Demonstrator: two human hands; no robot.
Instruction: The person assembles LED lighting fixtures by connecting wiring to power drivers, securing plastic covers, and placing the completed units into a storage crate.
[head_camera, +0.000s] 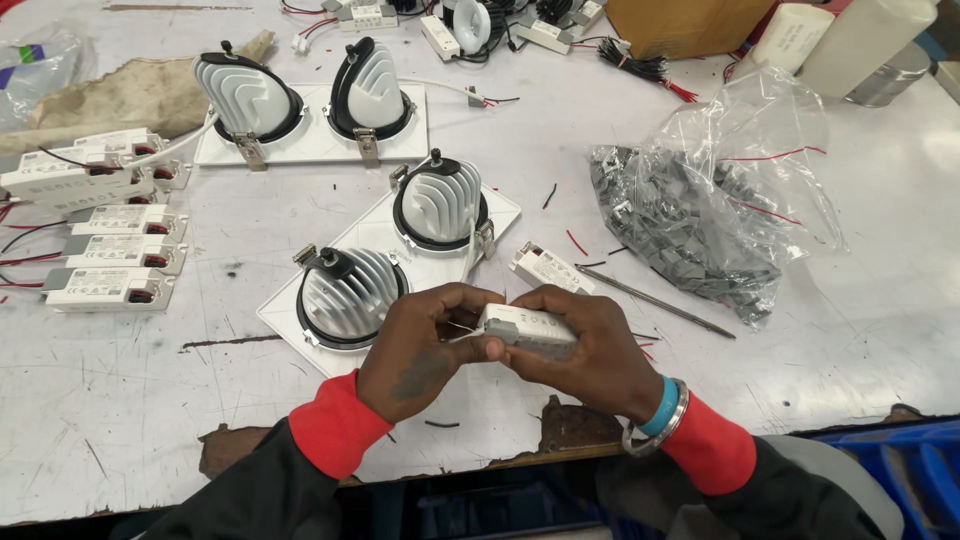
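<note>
I see the scratched white worktable (800, 330) filling the view, its near edge chipped. At about ten o'clock from my hands lies a white twin-lamp plate (310, 140) with two ribbed heat-sink lamps tilted up on it. A second twin-lamp plate (375, 235) sits angled just at twelve o'clock from my hands, its nearer ribbed lamp (345, 295) touching close above my left knuckles. At two o'clock a crumpled clear plastic bag (720, 190) holds a heap of small grey clips. At nine o'clock a row of white driver boxes (105, 250) with red and black leads lies stacked along the table's left edge. A thin metal rod (655, 302) lies at two o'clock, just beside a spare small white driver box (548, 267).

My left hand (425, 350) and right hand (590, 350) meet at the centre, low in the view. Both have their fingers curled narrow around one small white driver box (525, 325), thumbs pressed on its near side. The left fingertips pinch its end, where a thin white wire enters. The box is held just above the table, near the front edge.
</note>
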